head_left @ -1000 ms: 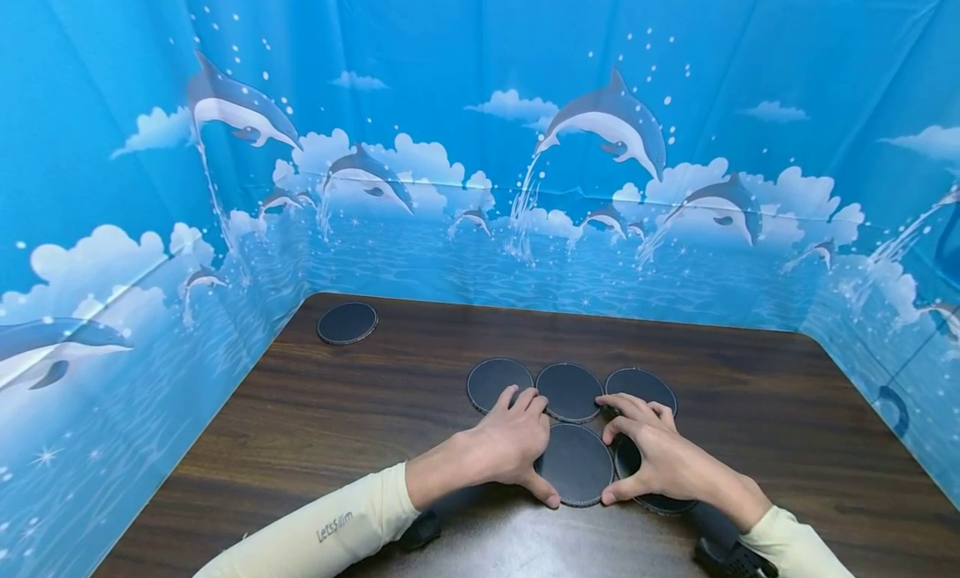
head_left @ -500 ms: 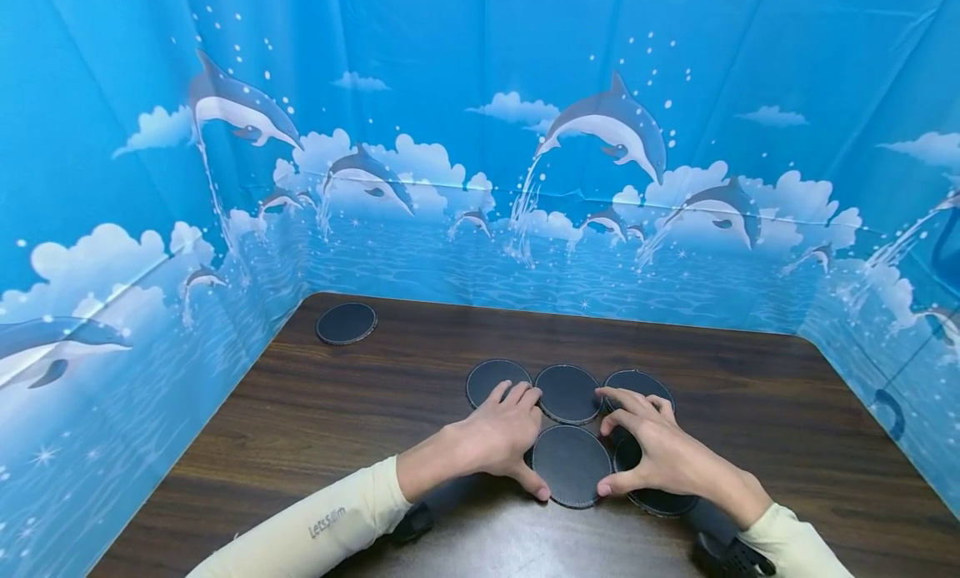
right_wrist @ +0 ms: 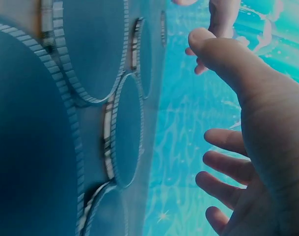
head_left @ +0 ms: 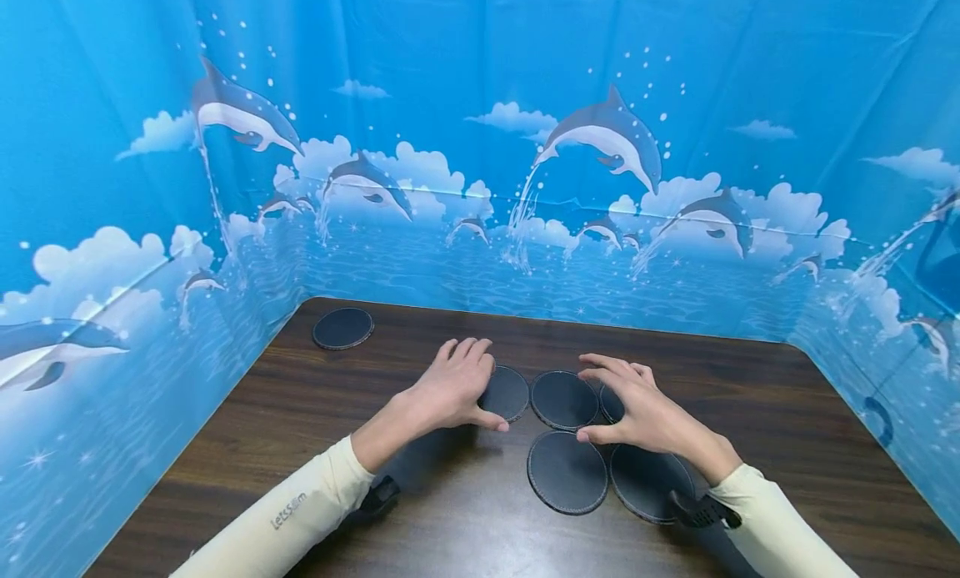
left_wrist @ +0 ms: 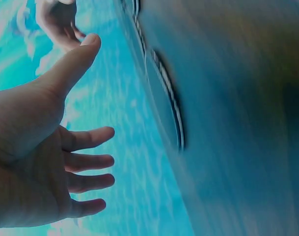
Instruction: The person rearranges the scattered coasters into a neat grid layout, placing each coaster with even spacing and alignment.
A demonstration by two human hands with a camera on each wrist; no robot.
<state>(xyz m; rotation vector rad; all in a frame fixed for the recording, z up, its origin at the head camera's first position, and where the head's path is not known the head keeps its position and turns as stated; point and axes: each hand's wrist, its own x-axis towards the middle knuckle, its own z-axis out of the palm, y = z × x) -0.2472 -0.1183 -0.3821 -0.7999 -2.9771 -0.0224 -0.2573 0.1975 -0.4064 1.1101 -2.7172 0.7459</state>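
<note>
Round black coasters with stitched rims lie flat on the table. The back row holds a left coaster (head_left: pixel 510 393), a middle coaster (head_left: pixel 564 400) and a right coaster (head_left: pixel 611 404) that my right hand mostly covers. In front of them sit a front left coaster (head_left: pixel 567 474) and a front right coaster (head_left: pixel 649 483). My left hand (head_left: pixel 452 388), fingers spread, is raised by the left end of the back row and holds nothing. Above the right side of the group hovers my right hand (head_left: pixel 637 404), fingers and thumb apart, its palm bare in the right wrist view.
One more coaster (head_left: pixel 343 328) lies alone near the far left corner of the dark wood table (head_left: pixel 270 419). A blue dolphin-print curtain (head_left: pixel 420 253) encloses the table at the back and sides. Dark wrist straps (head_left: pixel 378 496) sit below both hands.
Both hands have come off the front left coaster. The left hand moved left and away from me; the right rose and shifted slightly back. The coasters keep their arrangement.
</note>
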